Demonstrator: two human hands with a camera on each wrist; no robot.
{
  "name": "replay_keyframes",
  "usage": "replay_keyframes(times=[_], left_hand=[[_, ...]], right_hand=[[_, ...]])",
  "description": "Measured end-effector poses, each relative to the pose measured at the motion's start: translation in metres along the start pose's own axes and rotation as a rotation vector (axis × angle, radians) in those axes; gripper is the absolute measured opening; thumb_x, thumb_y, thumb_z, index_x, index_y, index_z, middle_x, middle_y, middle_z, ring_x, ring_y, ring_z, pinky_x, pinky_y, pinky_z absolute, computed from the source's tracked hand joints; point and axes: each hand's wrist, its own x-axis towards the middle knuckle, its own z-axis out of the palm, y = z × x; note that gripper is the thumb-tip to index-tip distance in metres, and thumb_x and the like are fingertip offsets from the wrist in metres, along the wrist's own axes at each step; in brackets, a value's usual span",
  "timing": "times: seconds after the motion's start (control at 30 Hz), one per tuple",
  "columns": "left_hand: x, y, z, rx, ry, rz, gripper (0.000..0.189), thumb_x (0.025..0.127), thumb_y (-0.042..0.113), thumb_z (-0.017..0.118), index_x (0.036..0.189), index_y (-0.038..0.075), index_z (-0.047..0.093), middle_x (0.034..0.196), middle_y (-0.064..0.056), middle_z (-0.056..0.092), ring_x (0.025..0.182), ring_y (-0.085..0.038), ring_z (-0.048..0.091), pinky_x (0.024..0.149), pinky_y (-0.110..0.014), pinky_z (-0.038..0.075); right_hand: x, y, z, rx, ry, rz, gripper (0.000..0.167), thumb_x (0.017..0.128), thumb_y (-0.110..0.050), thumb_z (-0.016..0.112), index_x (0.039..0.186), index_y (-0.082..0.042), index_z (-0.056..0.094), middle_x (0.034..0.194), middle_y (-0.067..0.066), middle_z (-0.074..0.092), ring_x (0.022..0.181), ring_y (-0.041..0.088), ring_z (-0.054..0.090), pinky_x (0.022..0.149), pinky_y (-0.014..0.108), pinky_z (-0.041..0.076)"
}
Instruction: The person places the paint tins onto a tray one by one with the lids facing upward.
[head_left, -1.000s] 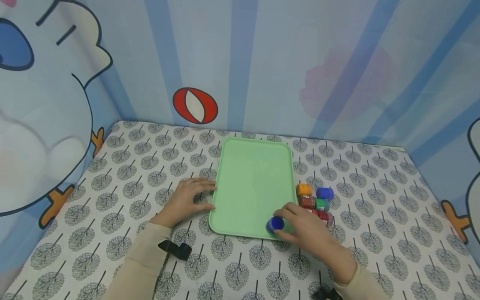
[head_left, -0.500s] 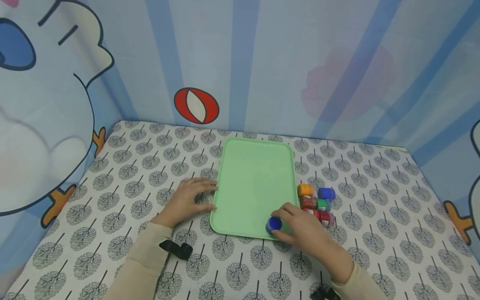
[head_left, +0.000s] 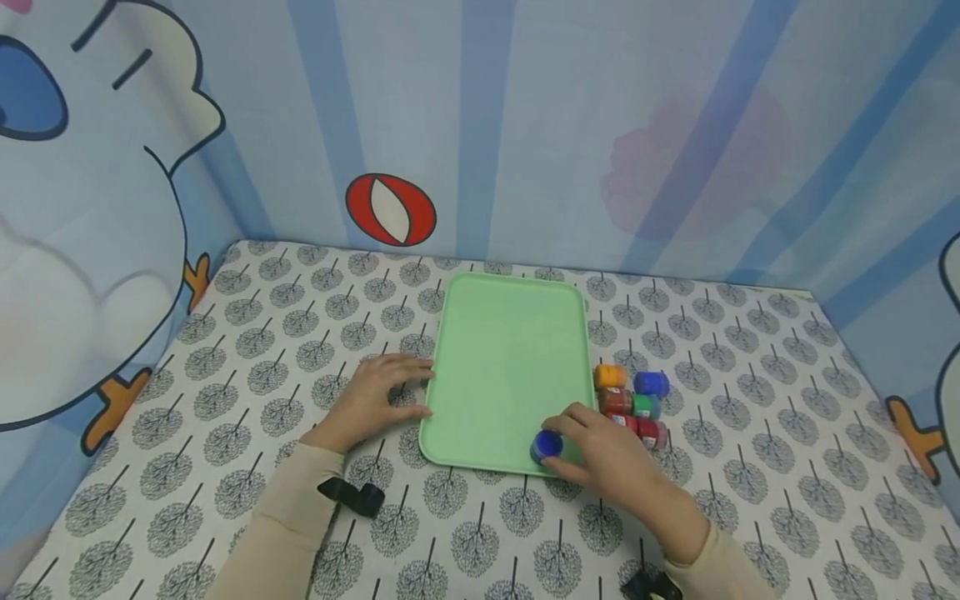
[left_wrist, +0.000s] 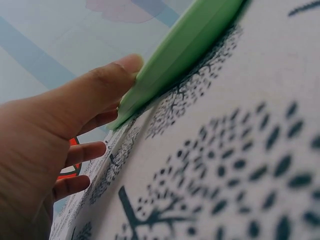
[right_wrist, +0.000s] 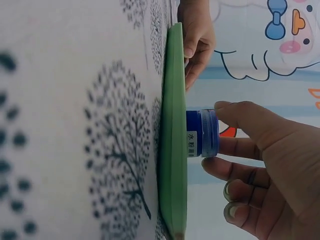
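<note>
"Jar (head_left: 546, 447), the blue one: where is it?"

"Upright on the tray, by the near right corner. Under it all spreads the cloth (head_left: 720, 533), and the tray (head_left: 517, 350) lies flat on that, probably central so it can be reached from either side."

"And the left hand (head_left: 371, 396)?"

"Relaxed, not clasping: fingertips rest against the tray's left rim (left_wrist: 170, 55), perhaps to stop it sliding."

"Why are the other jars (head_left: 643, 407) over there?"

"They lie just beside the tray's right edge, apparently on their sides, handy for the right hand (head_left: 603, 450)."

"What's that one's grip?"

"Thumb and fingers pinch the blue jar by its lid (right_wrist: 212, 132); holding high likely keeps the palm clear of the tray."
</note>
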Motion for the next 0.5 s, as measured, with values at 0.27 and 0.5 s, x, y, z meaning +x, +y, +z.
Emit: replay_keyframes(times=[0.27,0.5], left_hand=[[0.000,-0.001,0.001,-0.004,0.002,-0.008,0.057,0.076,0.040,0.078,0.128,0.020,0.063,0.140,0.001,0.056,0.134,-0.029,0.046,0.114,-0.057,0.030],[0.000,-0.002,0.002,-0.018,0.019,0.018,0.055,0.077,0.039,0.078,0.126,0.019,0.064,0.138,-0.001,0.058,0.131,-0.029,0.048,0.111,-0.056,0.033]], right_hand=[[-0.003,0.008,-0.009,-0.018,0.021,0.054,0.034,0.084,-0.034,0.073,0.111,-0.014,0.068,0.098,-0.004,0.064,0.081,0.011,0.064,0.066,0.023,0.056],[-0.008,0.017,-0.014,-0.011,0.115,0.040,0.031,0.080,-0.026,0.077,0.105,-0.010,0.070,0.091,-0.002,0.063,0.071,0.008,0.057,0.059,0.019,0.051]])
